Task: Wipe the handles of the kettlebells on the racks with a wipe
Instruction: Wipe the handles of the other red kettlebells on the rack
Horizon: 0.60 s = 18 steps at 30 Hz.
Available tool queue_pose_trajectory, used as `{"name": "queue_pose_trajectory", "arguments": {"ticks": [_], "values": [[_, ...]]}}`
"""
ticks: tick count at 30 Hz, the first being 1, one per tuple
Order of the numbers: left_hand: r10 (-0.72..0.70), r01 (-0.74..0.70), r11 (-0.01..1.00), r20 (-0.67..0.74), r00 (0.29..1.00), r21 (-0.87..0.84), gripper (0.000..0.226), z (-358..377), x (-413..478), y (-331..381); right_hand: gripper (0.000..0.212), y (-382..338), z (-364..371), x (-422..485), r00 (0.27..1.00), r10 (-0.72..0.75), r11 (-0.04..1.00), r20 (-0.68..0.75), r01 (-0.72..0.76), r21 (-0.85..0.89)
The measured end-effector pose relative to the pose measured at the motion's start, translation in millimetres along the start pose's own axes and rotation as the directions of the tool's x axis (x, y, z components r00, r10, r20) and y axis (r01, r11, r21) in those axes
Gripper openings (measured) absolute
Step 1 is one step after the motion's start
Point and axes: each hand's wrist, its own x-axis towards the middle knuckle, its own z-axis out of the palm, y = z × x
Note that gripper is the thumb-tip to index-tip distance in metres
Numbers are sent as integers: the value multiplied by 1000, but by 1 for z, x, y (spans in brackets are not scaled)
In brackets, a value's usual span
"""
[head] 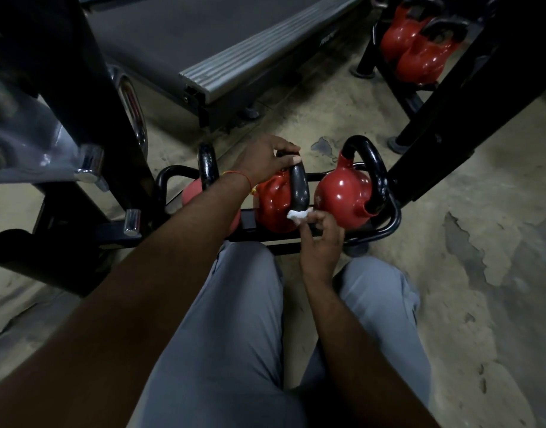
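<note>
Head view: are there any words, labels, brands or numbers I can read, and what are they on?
No text is legible.
treadmill side: faint pale mark, too blurred to read.
right-hand kettlebell on the near rack: faint raised mark on the red body, too small to read.

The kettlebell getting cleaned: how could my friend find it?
Below the treadmill, a low black rack holds three kettlebells. Pick the middle kettlebell. Only its black handle is gripped on top by the left hand, while the right hand holds a white wipe at its lower end.
</note>
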Motion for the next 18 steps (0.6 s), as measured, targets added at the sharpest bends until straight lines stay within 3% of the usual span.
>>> {"name": "queue_pose_trajectory", "arguments": {"ticks": [3,8,12,15,18], "values": [[3,-3,1000,5,1000,5,29,0,1,-1,21,-5,-4,6,996,83,991,44,-87,102],[1,-1,1000,-9,1000,-9,30,-1,1,0,21,13,0,3,978,133,989,162,-143,49],[-20,20,999,0,1000,-37,30,0,-1,-2,22,5,1,20,924,255,937,286,-309,164],[-30,31,999,22,999,-44,30,-1,1,-4,30,-15,-2,53,827,344,862,445,-466,201],[-36,37,998,30,999,-42,30,-1,4,-7,27,-29,-3,83,651,454,754,608,-644,127]]}}
